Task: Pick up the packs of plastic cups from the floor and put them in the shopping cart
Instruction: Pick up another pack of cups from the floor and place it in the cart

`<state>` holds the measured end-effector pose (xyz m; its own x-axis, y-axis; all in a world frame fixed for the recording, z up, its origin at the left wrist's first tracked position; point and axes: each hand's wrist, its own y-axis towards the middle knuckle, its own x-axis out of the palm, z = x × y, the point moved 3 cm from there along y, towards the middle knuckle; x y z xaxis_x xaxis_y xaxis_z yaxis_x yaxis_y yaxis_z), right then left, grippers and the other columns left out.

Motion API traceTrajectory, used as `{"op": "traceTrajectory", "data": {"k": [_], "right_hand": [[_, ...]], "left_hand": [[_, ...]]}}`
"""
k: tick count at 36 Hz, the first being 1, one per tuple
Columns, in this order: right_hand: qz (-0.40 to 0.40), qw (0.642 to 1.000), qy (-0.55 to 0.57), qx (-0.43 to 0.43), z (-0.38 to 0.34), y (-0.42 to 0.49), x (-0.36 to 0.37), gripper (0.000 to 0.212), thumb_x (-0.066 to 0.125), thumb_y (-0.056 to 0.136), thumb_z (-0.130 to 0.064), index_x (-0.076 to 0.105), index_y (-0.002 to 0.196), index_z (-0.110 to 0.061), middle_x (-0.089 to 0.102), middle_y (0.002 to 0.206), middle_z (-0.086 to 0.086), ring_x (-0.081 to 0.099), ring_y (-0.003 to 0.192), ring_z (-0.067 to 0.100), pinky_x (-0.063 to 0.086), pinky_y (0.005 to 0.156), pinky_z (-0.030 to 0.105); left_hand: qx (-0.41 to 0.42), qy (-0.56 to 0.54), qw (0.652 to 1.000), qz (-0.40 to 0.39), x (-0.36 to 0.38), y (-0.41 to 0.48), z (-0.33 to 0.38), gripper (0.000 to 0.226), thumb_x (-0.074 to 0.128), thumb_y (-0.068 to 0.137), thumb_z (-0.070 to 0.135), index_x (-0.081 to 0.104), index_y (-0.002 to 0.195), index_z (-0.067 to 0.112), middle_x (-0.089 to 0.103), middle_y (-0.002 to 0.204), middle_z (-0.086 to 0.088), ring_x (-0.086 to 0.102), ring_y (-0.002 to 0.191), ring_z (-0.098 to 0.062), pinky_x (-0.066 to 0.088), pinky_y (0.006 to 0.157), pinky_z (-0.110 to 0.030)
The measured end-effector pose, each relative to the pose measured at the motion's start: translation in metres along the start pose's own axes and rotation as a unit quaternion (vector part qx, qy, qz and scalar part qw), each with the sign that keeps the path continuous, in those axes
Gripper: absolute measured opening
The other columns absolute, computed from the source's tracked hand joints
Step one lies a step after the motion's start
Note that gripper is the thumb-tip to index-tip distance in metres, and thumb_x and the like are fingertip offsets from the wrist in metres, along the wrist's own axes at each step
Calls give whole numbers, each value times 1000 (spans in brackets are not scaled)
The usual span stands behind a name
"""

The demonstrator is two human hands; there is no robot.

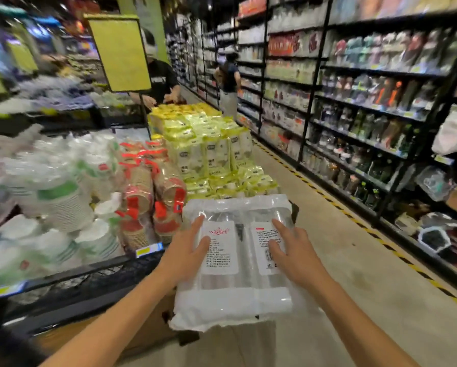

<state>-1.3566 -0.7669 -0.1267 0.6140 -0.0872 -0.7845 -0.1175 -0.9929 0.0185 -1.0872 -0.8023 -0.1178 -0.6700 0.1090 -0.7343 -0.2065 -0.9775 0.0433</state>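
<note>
Both hands are up front now, the left hand (186,251) and right hand (294,251) clamped on the pack (238,300), one on each long side. On each hand a forefinger and thumb are lying straight across the top. The right hand's other fingers are bending down over the edge. The left hand's other fingers are hidden, so how they are lying cannot be told.

That pack is a clear plastic wrap showing two rows of clear cups lying side by side. Two white labels (219,247) are sitting on top, printed in red and black, too fine to read. A white band is running across the near end, and the wrap there is sagging and crinkling.

It is hanging in the air, level and lengthwise away from the camera, over a cardboard box (153,329) and the aisle floor (354,260). Just to its left the mesh-fronted counter (89,282) is carrying stacked paper cups (142,192). Yellow packs (214,144) are piled beyond it. Shelves (367,109) are running down the right, badly blurred.
</note>
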Motion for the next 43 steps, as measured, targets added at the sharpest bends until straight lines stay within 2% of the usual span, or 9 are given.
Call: {"op": "traceTrajectory", "data": {"k": [3, 8, 13, 17, 22, 26, 33, 39, 43], "right_hand": [[-23, 999, -5, -49, -45, 9, 1, 60, 41, 98, -55, 21, 154, -46, 23, 157, 8, 32, 144, 30, 32, 117, 45], [-74, 987, -8, -146, -117, 18, 22, 60, 40, 100, -54, 18, 155, -47, 18, 162, 8, 17, 151, 27, 25, 118, 44], [-129, 965, -24, -228, -193, 13, 60, 59, 40, 102, -51, 19, 156, -42, 20, 161, 10, 17, 151, 27, 26, 116, 44], [-166, 945, -22, -281, -249, 1, 111, 59, 42, 100, -53, 22, 155, -45, 17, 162, 11, 19, 150, 28, 24, 119, 47], [-220, 918, -31, -328, -327, -25, 179, 59, 44, 100, -51, 22, 154, -45, 27, 154, 14, 29, 145, 33, 27, 118, 45], [-253, 895, -39, -366, -403, -55, 231, 59, 44, 100, -51, 22, 154, -44, 30, 150, 16, 46, 133, 33, 38, 110, 41], [-292, 857, -34, -423, -535, -114, 318, 59, 42, 100, -53, 21, 155, -45, 26, 154, 16, 37, 140, 34, 33, 113, 41], [-329, 816, -15, -475, -627, -174, 394, 59, 47, 100, -46, 25, 155, -39, 33, 147, 15, 37, 139, 32, 30, 114, 39], [-351, 786, -21, -508, -674, -212, 438, 60, 47, 100, -48, 26, 155, -39, 34, 147, 15, 41, 135, 33, 33, 111, 37]], "left_hand": [[-34, 0, 999, 35, -40, -19, -5, 61, 42, 104, 42, 16, 158, 35, 46, 149, -13, 39, 139, -26, 33, 101, -32], [-91, -27, 991, 98, -97, -60, -29, 62, 39, 103, 48, 11, 158, 40, 22, 163, 3, 17, 151, -20, 22, 117, -36], [-150, -42, 973, 171, -145, -115, -77, 67, 37, 90, 70, 11, 150, 58, 34, 157, 8, 28, 147, -18, 29, 119, -43], [-190, -49, 955, 224, -181, -171, -116, 66, 44, 93, 63, 16, 152, 52, 31, 159, 14, 21, 150, -14, 27, 121, -42], [-273, -31, 929, 248, -231, -240, -170, 80, 31, 80, 78, 13, 154, 52, 39, 156, 0, 38, 143, -23, 38, 112, -39], [-321, -6, 901, 293, -277, -293, -216, 67, 36, 97, 61, 11, 157, 44, 45, 151, -6, 40, 141, -27, 40, 108, -38], [-336, -36, 869, 361, -356, -393, -299, 76, 39, 87, 69, 20, 155, 41, 63, 127, -3, 65, 105, -14, 56, 90, -32], [-422, -15, 805, 417, -410, -476, -352, 71, 33, 84, 70, 15, 151, 54, 49, 140, -11, 59, 117, -27, 50, 99, -45], [-466, 19, 773, 430, -432, -527, -384, 60, 37, 100, 54, 16, 156, 45, 44, 148, -14, 52, 128, -30, 43, 107, -40]]}}
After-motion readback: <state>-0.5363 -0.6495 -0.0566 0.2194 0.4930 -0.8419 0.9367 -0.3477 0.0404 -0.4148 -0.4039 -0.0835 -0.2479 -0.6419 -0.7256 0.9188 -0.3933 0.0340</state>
